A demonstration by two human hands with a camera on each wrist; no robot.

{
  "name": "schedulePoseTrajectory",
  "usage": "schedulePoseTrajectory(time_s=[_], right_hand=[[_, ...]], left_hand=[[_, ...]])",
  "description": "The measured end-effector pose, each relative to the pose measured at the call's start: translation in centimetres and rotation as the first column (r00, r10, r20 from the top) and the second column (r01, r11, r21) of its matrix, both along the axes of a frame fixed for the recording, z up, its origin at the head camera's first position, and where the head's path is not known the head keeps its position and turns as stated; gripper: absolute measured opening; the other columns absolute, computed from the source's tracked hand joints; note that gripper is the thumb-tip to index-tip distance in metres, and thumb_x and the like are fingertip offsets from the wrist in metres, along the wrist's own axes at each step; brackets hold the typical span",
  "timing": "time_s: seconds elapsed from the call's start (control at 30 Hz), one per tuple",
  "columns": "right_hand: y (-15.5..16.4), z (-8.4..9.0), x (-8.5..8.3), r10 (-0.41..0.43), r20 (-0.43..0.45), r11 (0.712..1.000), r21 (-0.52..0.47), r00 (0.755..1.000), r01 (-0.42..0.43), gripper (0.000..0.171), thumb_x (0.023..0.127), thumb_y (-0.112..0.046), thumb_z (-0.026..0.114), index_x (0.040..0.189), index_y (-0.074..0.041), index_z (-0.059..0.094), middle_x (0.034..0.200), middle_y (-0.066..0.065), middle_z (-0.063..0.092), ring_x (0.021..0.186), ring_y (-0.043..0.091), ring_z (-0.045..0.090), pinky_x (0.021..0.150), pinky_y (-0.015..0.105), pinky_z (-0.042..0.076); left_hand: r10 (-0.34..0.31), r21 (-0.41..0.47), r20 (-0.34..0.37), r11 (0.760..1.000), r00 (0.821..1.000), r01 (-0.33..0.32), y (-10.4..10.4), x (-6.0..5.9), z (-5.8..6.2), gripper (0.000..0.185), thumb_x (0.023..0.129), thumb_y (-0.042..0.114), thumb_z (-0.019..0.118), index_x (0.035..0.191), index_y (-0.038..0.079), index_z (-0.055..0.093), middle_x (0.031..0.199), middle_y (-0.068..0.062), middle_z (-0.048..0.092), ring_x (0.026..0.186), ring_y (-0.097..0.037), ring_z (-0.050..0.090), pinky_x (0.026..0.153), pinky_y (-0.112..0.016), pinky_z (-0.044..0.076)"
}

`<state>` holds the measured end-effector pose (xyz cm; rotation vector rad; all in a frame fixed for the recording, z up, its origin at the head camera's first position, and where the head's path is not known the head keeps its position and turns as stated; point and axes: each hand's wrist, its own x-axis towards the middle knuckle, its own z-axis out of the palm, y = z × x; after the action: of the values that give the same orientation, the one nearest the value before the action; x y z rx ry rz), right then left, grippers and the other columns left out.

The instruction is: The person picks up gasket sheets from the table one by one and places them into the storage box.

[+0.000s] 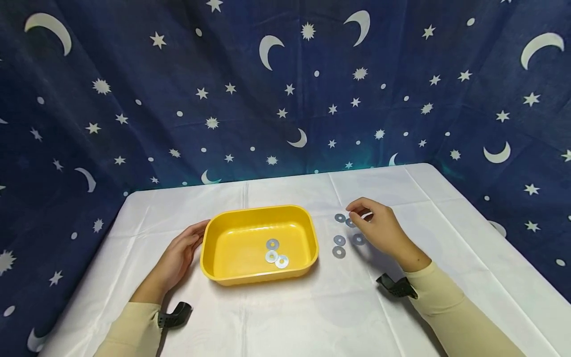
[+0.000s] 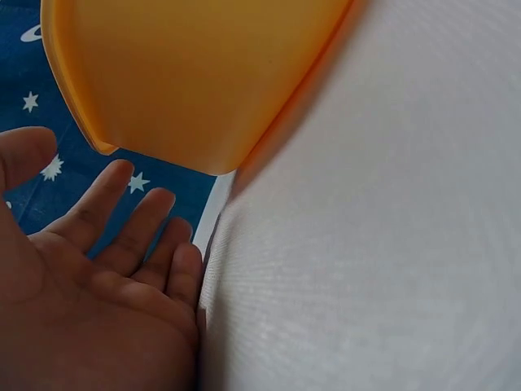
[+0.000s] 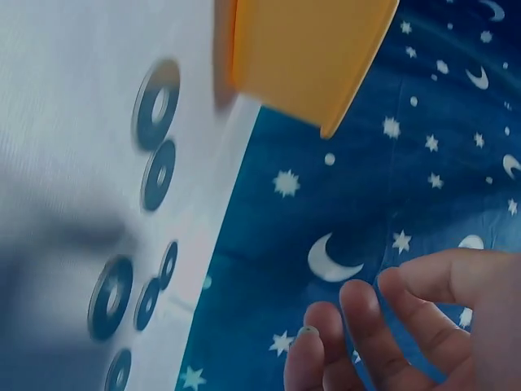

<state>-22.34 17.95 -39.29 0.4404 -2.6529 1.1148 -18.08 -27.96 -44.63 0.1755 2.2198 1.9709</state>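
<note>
A white-clothed table point(image 1: 285, 317) before a star-and-moon backdrop point(image 1: 178, 74) carries a yellow tray point(image 1: 232, 277), with the person's left hand point(image 1: 178, 255) resting flat and relaxed against the tray's outer wall, fingers straight and holding nothing. Three washers point(image 1: 271, 256) already lie in the tray, just beyond that hand's fingertips. The right hand point(image 1: 379, 228) hovers over a loose cluster of washers on the cloth point(image 1: 339, 240), its fingers point(image 3: 358, 326) loosely curled and bent downward above the far ones; whether a washer is pinched cannot be told. The step in hand appears to be picking another washer from the cluster, roughly a third of the way through the lot. The next move likely calls for a fine fingertip pinch on a thin, flat disc, then a carry leftward over the tray's rim.
</note>
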Motion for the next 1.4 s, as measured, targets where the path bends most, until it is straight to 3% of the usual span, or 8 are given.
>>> schedulePoseTrajectory(time_s=[0.2, 0.4, 0.63, 0.8, 1.03, 1.4], right_hand=[[1.4, -0.4, -0.7, -0.028, 0.028, 0.999, 0.028, 0.999, 0.027, 0.013, 0.094, -0.008, 0.062, 0.104, -0.008, 0.070, 0.088, 0.007, 0.071, 0.085, 0.022, 0.065, 0.076, 0.032, 0.051], [2.3, -1.1, -1.4, -0.042, 0.120, 0.995, 0.095, 0.992, 0.031, 0.016, 0.095, -0.011, 0.062, 0.108, -0.005, 0.070, 0.094, 0.009, 0.071, 0.088, 0.026, 0.064, 0.077, 0.036, 0.048], [3.2, -1.9, -2.1, 0.041, 0.298, 0.989, 0.125, 0.954, -0.081, 0.013, 0.091, -0.009, 0.062, 0.101, -0.004, 0.069, 0.081, 0.008, 0.064, 0.065, 0.017, 0.057, 0.055, 0.029, 0.046], [3.9, -2.3, -2.1, 0.118, 0.385, 0.973, 0.140, 0.916, -0.184, 0.009, 0.087, -0.008, 0.070, 0.094, -0.005, 0.067, 0.071, 0.003, 0.057, 0.056, 0.014, 0.053, 0.050, 0.025, 0.042], [4.4, -2.3, -2.0, 0.145, 0.410, 0.947, 0.205, 0.901, -0.246, 0.017, 0.082, -0.007, 0.073, 0.098, -0.006, 0.066, 0.070, 0.000, 0.055, 0.060, 0.014, 0.049, 0.053, 0.025, 0.040], [4.2, -2.3, -1.8, 0.122, 0.454, 0.947, 0.213, 0.883, -0.240, 0.020, 0.084, -0.007, 0.073, 0.101, -0.005, 0.062, 0.072, 0.002, 0.051, 0.063, 0.015, 0.048, 0.054, 0.025, 0.039]], left_hand=[[0.002, -0.020, 0.032, 1.000, 0.999, -0.001, 0.1, -0.1, 0.2, 0.052, 0.105, 0.017, 0.028, 0.155, 0.003, 0.028, 0.163, -0.013, 0.027, 0.137, 0.002, 0.035, 0.106, -0.004, 0.028], [0.007, -0.030, 0.047, 1.000, 0.999, -0.006, 0.0, -0.1, 0.2, 0.053, 0.104, 0.015, 0.031, 0.155, 0.004, 0.029, 0.163, -0.012, 0.026, 0.142, -0.002, 0.031, 0.107, -0.004, 0.028], [0.016, -0.025, 0.034, 1.000, 0.999, -0.015, -0.1, 0.0, 0.2, 0.052, 0.103, 0.012, 0.034, 0.154, 0.004, 0.031, 0.161, -0.011, 0.031, 0.134, 0.003, 0.038, 0.103, -0.003, 0.031], [0.010, -0.018, 0.020, 1.000, 1.000, -0.010, 0.0, 0.1, 0.3, 0.051, 0.103, 0.012, 0.035, 0.154, 0.003, 0.032, 0.159, -0.012, 0.032, 0.131, 0.005, 0.041, 0.102, -0.002, 0.031], [0.010, -0.008, 0.016, 1.000, 1.000, -0.010, 0.0, 0.2, 0.3, 0.051, 0.103, 0.011, 0.034, 0.153, 0.003, 0.032, 0.159, -0.013, 0.032, 0.132, 0.003, 0.041, 0.103, -0.003, 0.031], [0.005, 0.020, 0.007, 1.000, 1.000, -0.005, 0.1, 0.1, 0.1, 0.051, 0.104, 0.012, 0.037, 0.153, 0.002, 0.033, 0.151, 0.002, 0.042, 0.129, 0.005, 0.043, 0.102, -0.003, 0.033]])
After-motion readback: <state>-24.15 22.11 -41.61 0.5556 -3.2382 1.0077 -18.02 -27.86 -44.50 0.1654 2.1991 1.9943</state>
